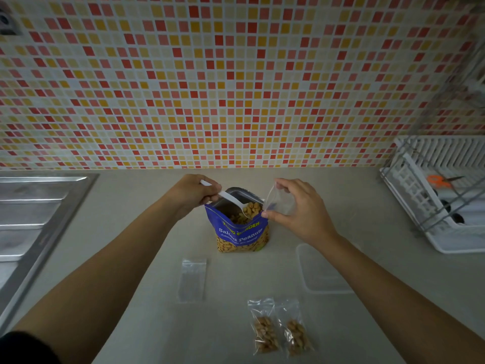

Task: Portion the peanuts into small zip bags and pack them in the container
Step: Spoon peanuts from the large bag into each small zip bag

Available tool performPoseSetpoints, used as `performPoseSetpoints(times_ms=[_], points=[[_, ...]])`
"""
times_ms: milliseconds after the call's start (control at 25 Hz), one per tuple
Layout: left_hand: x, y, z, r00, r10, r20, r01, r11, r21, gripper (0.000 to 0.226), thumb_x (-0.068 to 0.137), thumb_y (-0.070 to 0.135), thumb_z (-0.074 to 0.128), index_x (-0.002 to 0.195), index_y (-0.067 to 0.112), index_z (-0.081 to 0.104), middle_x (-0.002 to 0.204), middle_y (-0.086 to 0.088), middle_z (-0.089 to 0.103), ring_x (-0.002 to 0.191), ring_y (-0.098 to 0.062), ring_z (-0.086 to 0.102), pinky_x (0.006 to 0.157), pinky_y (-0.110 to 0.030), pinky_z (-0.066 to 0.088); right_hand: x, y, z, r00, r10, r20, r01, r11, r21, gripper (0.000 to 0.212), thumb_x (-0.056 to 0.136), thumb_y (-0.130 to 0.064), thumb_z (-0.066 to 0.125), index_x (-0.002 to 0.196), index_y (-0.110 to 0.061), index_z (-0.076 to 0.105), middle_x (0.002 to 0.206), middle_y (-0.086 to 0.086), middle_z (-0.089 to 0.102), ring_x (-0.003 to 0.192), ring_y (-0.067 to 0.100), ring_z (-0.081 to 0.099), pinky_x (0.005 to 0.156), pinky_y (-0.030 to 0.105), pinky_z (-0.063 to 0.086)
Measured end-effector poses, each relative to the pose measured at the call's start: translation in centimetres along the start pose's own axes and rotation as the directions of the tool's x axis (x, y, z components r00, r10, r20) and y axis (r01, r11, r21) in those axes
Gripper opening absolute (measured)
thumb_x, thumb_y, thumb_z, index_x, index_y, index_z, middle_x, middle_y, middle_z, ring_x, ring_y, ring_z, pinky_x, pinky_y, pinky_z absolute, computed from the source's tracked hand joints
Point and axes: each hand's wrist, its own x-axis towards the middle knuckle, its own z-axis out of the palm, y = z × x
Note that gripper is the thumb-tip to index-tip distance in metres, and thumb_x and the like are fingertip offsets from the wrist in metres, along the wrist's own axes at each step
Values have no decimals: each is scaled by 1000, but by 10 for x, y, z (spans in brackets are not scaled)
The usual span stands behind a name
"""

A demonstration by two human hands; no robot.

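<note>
Your left hand (193, 191) grips a white spoon (233, 199), its bowl dipped in the open peanut bag (241, 235) standing on the table (131, 232). A spare zip bag (193, 279) lies flat, unfilled. Two filled bags (265, 332) lie nearest you. Your right hand (301, 208) pinches a third zip bag (279, 203) open beside the peanut bag's mouth. The container (322, 271) looks empty, so packing is not yet begun.

Peanut bag (240, 233) centre, container (324, 271) right, filled bags (279, 328) nearer
</note>
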Motion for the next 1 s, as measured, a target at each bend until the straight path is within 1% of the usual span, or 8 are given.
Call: performPoseSetpoints(times_ms=[120,240,360,480,560,720,840,1000], points=[[-2,-6,-10,999,-33,-17,32,997,-73,11,92,10,55,88,6,64,69,-7,60,64,-10,51,61,-19,43,-2,-3,3,1000,-4,14,4,1000,0,72,65,-46,78,124,-14,53,115,-4,61,104,11,51,85,22,37],[-3,-14,-20,996,-85,-33,78,983,-168,10,92,10,54,93,5,63,73,-7,61,64,-10,53,59,-17,46,-2,-7,7,1000,-6,27,5,1000,16,71,64,-45,79,123,-15,54,114,-6,60,103,10,51,84,21,37],[-6,-21,-27,993,-112,-47,99,973,-210,11,93,11,54,98,5,62,74,-6,62,63,-10,54,53,-13,47,-2,-10,12,999,3,37,-4,1000,26,70,64,-43,80,121,-14,55,113,-5,61,102,12,52,84,22,37],[-8,-22,-33,991,-123,-59,106,968,-228,13,93,11,53,101,4,61,76,-7,62,65,-11,55,57,-14,48,-2,-14,17,998,19,57,-21,999,35,70,64,-45,80,122,-16,55,114,-6,60,103,12,52,84,22,36],[-10,-17,-38,991,-115,-67,96,967,-236,13,93,11,54,101,4,61,77,-7,62,65,-11,55,61,-17,47,-1,-15,20,997,27,70,-29,999,24,69,65,-46,79,122,-16,54,115,-6,60,105,11,51,84,21,36],[-13,-1,-49,993,-69,-98,44,969,-242,8,92,11,55,96,7,62,80,-8,62,67,-10,55,64,-19,47,3,-16,22,997,26,77,-26,1000,-11,65,68,-46,77,122,-17,55,115,-4,60,106,13,51,83,21,36],[-16,10,-51,996,-32,-84,10,970,-244,9,91,11,57,98,7,62,78,-6,63,65,-9,57,61,-16,49,5,-17,22,996,20,92,-18,1000,-21,63,69,-45,76,122,-18,56,115,-4,60,107,14,50,83,21,37],[-18,15,-45,999,-15,-52,1,969,-248,10,90,11,59,98,7,63,74,-4,63,61,-7,59,55,-12,50,7,-22,23,996,8,94,-5,1000,-28,62,70,-44,75,122,-18,56,116,-3,59,107,15,50,83,22,37]])
